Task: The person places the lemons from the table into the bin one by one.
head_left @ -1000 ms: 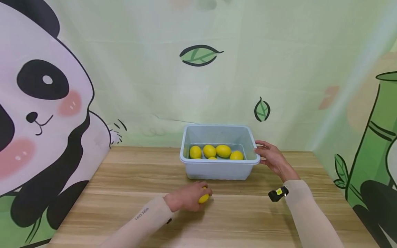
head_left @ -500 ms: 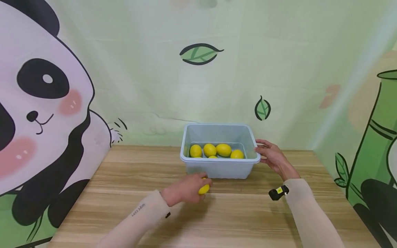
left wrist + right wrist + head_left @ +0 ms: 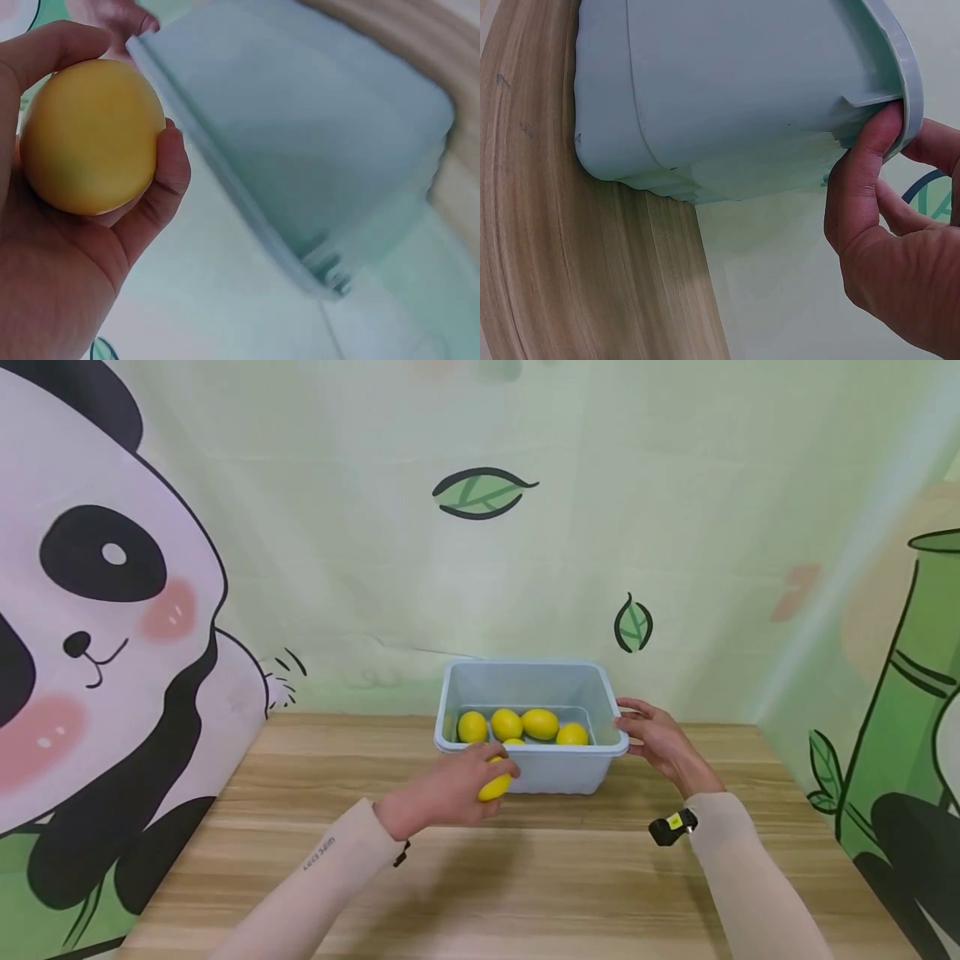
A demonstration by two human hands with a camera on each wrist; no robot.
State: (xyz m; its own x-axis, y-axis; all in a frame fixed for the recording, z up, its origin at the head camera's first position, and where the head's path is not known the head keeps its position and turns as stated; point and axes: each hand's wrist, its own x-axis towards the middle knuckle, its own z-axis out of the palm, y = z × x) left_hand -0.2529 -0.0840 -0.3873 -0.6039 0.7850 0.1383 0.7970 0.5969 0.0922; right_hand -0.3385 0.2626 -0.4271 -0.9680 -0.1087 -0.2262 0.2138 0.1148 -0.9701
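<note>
A light blue plastic bin (image 3: 555, 770) stands on the wooden table, with several yellow lemons (image 3: 540, 724) lying on its floor. My left hand (image 3: 450, 785) grips one more lemon (image 3: 495, 781) in front of the bin's near wall, just below the rim. In the left wrist view the fingers and thumb curl round this lemon (image 3: 94, 139), and the bin's outer wall (image 3: 300, 112) is close by. At the bin's right end my right hand (image 3: 660, 739) pinches the rim. The right wrist view has the thumb (image 3: 881, 131) under the rim and fingers on its other side.
The wood-grain table (image 3: 337, 760) reaches back to a pale green cloth backdrop (image 3: 360, 543) printed with leaves. A printed panda (image 3: 112, 610) covers the left side, and printed bamboo (image 3: 900, 693) the right. The bin stands near the backdrop.
My left hand has raised the lemon from near the tabletop and moved it forward, up to the bin's near rim. My right hand and the bin have stayed in place.
</note>
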